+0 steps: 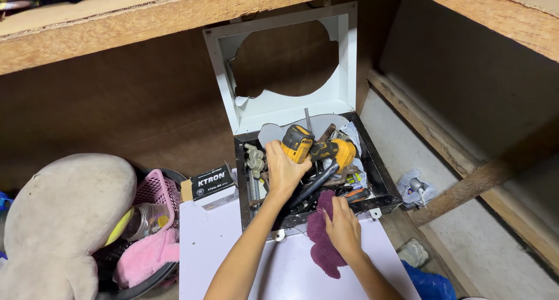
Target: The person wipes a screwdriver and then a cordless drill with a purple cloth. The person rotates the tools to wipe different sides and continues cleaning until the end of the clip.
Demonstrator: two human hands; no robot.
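Reaching into a black toolbox (381, 180) crammed with tools, a person's left hand (283, 170) closes its grip around the rear of a yellow-and-black cordless drill (317, 150), fingers wrapped over the body while the drill's chuck end points to the right across the heap. The drill sits at the top of the pile, just right of the gripping palm, near the toolbox's back wall. The right hand (343, 227) presses flat on a maroon cloth (321, 242) draped over the toolbox's front rim, fingers spread rather than clenched. The toolbox's white lid (343, 61) stands upright behind it, its panel broken through in a jagged hole, closing off the space at the rear. A wooden shelf edge (145, 20) overhangs above the toolbox. Right of the toolbox, slanted timber rails (466, 160) hem in a narrow strip of floor. Left of the toolbox, a small printed carton (208, 182), a pink basket (154, 189) and a grey plush toy (58, 218) crowd close.
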